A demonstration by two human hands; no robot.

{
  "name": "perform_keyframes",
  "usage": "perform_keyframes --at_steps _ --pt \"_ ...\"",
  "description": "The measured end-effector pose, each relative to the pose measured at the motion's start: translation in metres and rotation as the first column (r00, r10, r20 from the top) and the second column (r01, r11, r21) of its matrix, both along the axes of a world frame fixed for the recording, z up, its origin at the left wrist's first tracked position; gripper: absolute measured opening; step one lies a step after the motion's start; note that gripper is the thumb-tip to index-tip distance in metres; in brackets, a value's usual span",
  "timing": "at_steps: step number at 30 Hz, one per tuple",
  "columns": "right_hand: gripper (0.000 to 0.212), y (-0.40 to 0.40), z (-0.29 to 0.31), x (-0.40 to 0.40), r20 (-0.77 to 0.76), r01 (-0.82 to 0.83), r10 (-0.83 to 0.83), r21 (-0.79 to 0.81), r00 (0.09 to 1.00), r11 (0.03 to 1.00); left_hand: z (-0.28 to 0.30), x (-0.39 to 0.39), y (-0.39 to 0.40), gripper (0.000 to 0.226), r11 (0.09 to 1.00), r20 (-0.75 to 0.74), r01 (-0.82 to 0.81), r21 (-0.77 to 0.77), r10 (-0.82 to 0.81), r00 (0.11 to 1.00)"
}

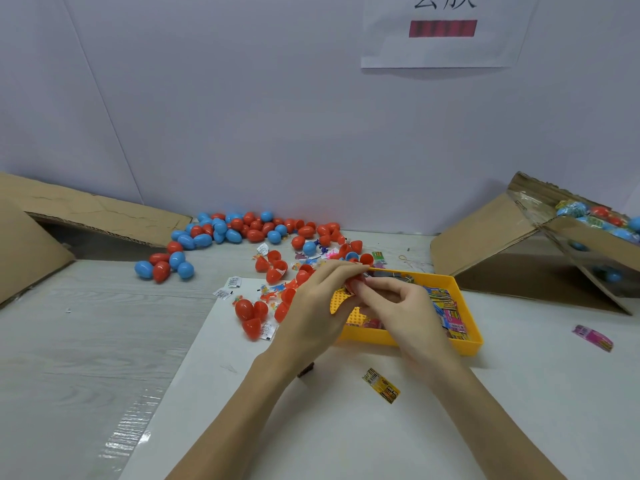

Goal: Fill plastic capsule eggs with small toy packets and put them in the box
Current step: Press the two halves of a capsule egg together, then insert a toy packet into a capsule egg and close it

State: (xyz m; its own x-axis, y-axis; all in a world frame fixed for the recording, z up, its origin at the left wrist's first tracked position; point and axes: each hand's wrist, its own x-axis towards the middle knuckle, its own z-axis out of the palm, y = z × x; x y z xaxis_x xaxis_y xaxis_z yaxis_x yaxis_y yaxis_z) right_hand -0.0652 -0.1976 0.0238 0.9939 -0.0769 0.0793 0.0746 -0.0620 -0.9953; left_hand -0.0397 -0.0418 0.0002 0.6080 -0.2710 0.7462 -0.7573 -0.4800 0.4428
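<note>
My left hand and my right hand meet over the left end of the yellow tray. Between their fingertips sits a red capsule egg, mostly hidden; both hands pinch it. The tray holds several colourful toy packets. Open red egg halves and small packets lie just left of my left hand. A heap of closed red and blue eggs lies along the back wall. The cardboard box at the far right holds several filled eggs.
A loose yellow packet lies on the white sheet between my forearms. A pink packet lies at the right. Flattened cardboard lies at the back left. A small group of eggs sits apart from the heap.
</note>
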Motion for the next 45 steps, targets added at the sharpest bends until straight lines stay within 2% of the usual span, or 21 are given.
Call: perform_keyframes --at_steps 5,11,14,16,20,22,23,24,25,26,27,29,30,33,38,45 --pt "0.010 0.002 0.003 0.000 0.039 0.037 -0.036 -0.036 0.999 0.999 -0.003 -0.002 -0.003 0.041 0.997 0.079 -0.047 0.053 0.042 0.996" --pt "0.013 0.001 -0.001 0.002 0.074 0.071 -0.062 -0.133 0.995 0.989 -0.006 0.000 -0.004 0.031 0.991 0.149 -0.067 0.114 0.049 0.988" --pt "0.017 0.000 -0.004 0.004 0.086 0.102 -0.083 -0.238 0.993 0.966 -0.007 0.002 0.000 0.036 0.979 0.128 -0.079 0.187 0.056 0.990" --pt "0.021 -0.003 -0.004 0.007 0.056 0.064 -0.052 -0.235 0.997 0.970 -0.006 0.004 0.004 0.043 0.964 0.129 -0.120 0.237 0.091 0.987" --pt "0.024 -0.026 0.011 0.022 -0.069 0.035 -0.040 -0.070 0.997 0.997 -0.007 0.010 0.013 0.048 0.937 0.084 -0.222 0.269 0.207 0.975" --pt "0.027 -0.049 0.036 0.039 -0.069 0.013 0.000 0.187 0.998 0.982 -0.010 0.013 0.015 0.041 0.926 0.034 -0.234 0.297 0.235 0.971" --pt "0.029 -0.065 0.053 0.049 -0.039 0.023 -0.008 0.400 0.999 0.916 -0.012 0.014 0.015 0.037 0.923 0.018 -0.231 0.307 0.237 0.971" --pt "0.030 -0.083 0.070 0.058 -0.012 0.043 -0.046 0.608 0.999 0.793 -0.013 0.014 0.015 0.033 0.924 0.007 -0.227 0.308 0.236 0.972" --pt "0.031 -0.101 0.086 0.067 0.007 0.069 -0.110 0.738 0.994 0.671 -0.014 0.015 0.015 0.029 0.926 0.003 -0.224 0.304 0.235 0.972" --pt "0.036 -0.118 0.098 0.075 -0.001 0.107 -0.175 0.793 0.985 0.600 -0.014 0.015 0.015 0.026 0.927 0.003 -0.224 0.300 0.234 0.972" --pt "0.042 -0.131 0.104 0.080 -0.022 0.143 -0.208 0.794 0.978 0.591 -0.015 0.016 0.015 0.023 0.928 0.001 -0.223 0.299 0.234 0.972" --pt "0.048 -0.142 0.099 0.086 -0.098 0.216 -0.209 0.708 0.973 0.672 -0.016 0.017 0.015 0.019 0.927 -0.016 -0.219 0.304 0.235 0.972" --pt "0.043 -0.141 0.090 0.086 -0.127 0.225 -0.188 0.646 0.974 0.729 -0.016 0.018 0.015 0.018 0.926 -0.022 -0.219 0.308 0.237 0.971" --pt "0.028 -0.116 0.053 0.072 -0.171 0.123 -0.040 0.511 0.985 0.851 -0.018 0.018 0.016 0.018 0.922 -0.028 -0.217 0.320 0.238 0.971" --pt "0.024 -0.057 0.009 0.047 -0.135 -0.076 0.147 0.426 0.980 0.901 -0.016 0.017 0.022 0.022 0.937 -0.087 -0.211 0.280 0.243 0.966" --pt "0.023 -0.035 -0.014 0.046 -0.080 -0.152 0.191 0.349 0.978 0.925 -0.015 0.016 0.019 0.031 0.951 -0.164 -0.201 0.236 0.243 0.956"
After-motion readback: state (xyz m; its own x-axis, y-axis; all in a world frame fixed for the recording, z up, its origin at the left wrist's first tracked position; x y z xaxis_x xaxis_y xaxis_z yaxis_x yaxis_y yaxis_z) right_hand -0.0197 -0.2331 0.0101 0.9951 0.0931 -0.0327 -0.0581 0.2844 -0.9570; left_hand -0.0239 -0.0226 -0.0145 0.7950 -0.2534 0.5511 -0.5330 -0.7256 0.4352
